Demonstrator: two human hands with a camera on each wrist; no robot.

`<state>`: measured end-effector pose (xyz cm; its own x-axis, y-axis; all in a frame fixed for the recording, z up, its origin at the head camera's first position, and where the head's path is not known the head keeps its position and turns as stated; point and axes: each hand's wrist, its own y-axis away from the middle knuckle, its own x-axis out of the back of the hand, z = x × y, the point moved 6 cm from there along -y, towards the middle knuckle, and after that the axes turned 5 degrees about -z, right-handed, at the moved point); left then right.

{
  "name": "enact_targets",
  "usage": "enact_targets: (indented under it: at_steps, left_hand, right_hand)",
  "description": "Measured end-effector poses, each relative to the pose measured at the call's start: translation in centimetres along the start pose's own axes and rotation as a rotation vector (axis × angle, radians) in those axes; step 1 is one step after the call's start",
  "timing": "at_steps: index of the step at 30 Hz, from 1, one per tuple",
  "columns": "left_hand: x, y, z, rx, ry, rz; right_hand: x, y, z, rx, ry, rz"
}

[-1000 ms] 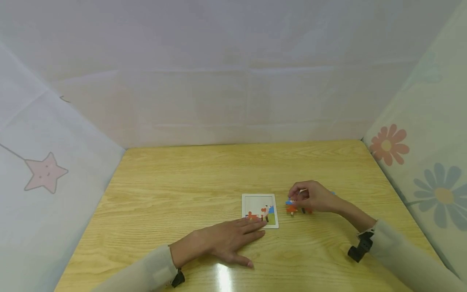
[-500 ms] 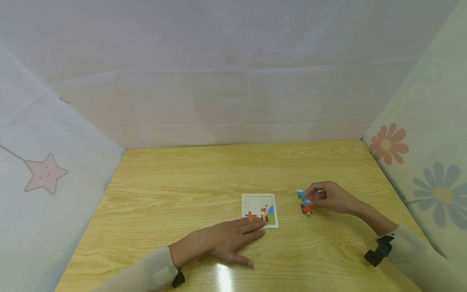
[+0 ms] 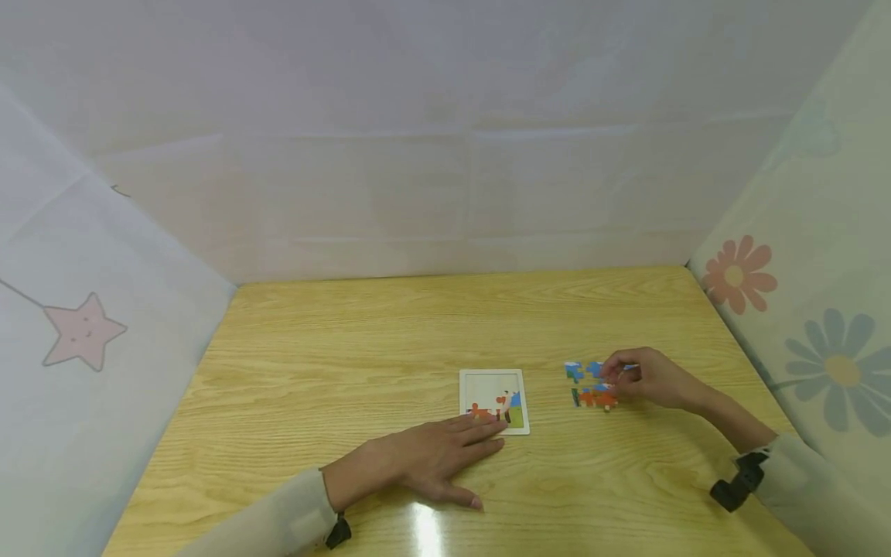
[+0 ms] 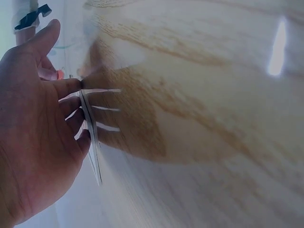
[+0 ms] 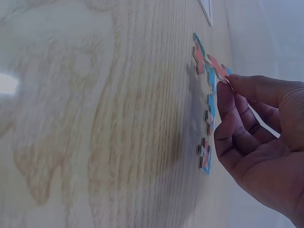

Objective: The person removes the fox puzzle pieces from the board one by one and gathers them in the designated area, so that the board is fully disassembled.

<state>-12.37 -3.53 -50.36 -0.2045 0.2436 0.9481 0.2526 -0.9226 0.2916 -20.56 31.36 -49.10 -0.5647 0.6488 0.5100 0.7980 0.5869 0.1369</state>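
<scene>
In the head view, my left hand [image 3: 435, 460] lies flat, fingers straight and spread, its fingertips on the near edge of a small white puzzle tray [image 3: 489, 386]. Several pieces with red, white, blue and green print [image 3: 517, 416] fill the tray's lower part. To the right, thumb and fingers of my right hand [image 3: 650, 379] pinch a red and blue jigsaw piece [image 5: 218, 69]. The right wrist view has it tilted and raised over the loose puzzle pieces [image 5: 198, 59] lying on the table. The hand partly hides those pieces in the head view.
Wood-grain table [image 3: 334, 340] extends around both hands. A pale cloth wall [image 3: 418, 193] stands behind it, with printed side walls left [image 3: 87, 331] and right [image 3: 842, 371]. Further loose pieces [image 5: 205, 154] lie below the right hand.
My right hand has moved right, away from the tray, with a jigsaw piece in its pinch, uncovering more loose blue and red pieces. My left hand has stayed on the tray.
</scene>
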Motion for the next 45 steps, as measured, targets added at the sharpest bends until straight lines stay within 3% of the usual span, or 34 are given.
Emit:
enact_targets:
  at_steps: [8,17,22,34,45]
  left_hand:
    - [0.1,0.1,0.1,-0.002,-0.026,0.008]
    - [0.0,0.2,0.0,-0.002,0.027,0.001]
    - [0.0,0.1,0.1,-0.005,0.017,0.004]
    - [-0.2,0.0,0.1,-0.003,-0.005,0.005]
    - [0.0,0.0,0.0,0.007,0.006,-0.006]
  right_hand:
    - [0.2,0.5,0.8,-0.026,0.012,-0.006]
    - [0.1,0.7,1.2,-0.006,0.044,0.014]
    - [-0.1,0.6,1.2,0.021,0.084,0.034]
    - [-0.2,0.5,1.6,-0.015,0.177,0.064]
    - [-0.4,-0.1,0.4,0.063,0.266,0.102]
